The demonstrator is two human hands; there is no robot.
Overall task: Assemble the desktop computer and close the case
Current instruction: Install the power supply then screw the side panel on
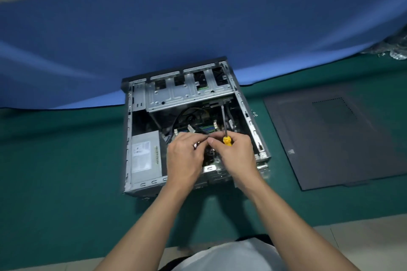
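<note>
The computer case lies on its side on the green bench, with the open side up. Both hands are above its lower middle part, close together, and their fingertips almost touch.

The left grip is closed in a pinch of thumb and forefinger. What it pinches is small and partly hidden. It seems to be the end of a black cable, which comes to the fingertips from inside the case.

The right grip is closed around a screwdriver. The yellow handle shows between the thumb and the fingers, and the dark shaft points away from the person, over the board, toward the drive cage. I cannot see the tip clearly.

So the case is directly under both grips. The pinched piece is just to the left of the yellow handle.

Inside the case, the grey power supply sits in the near left corner, just beside the left wrist. The drive cage fills the far end.

The dark side panel lies flat on the bench to the right of the case, apart from it. 2 or 3 small screws lie between them, near the case wall. A blue cloth rises behind the bench.
</note>
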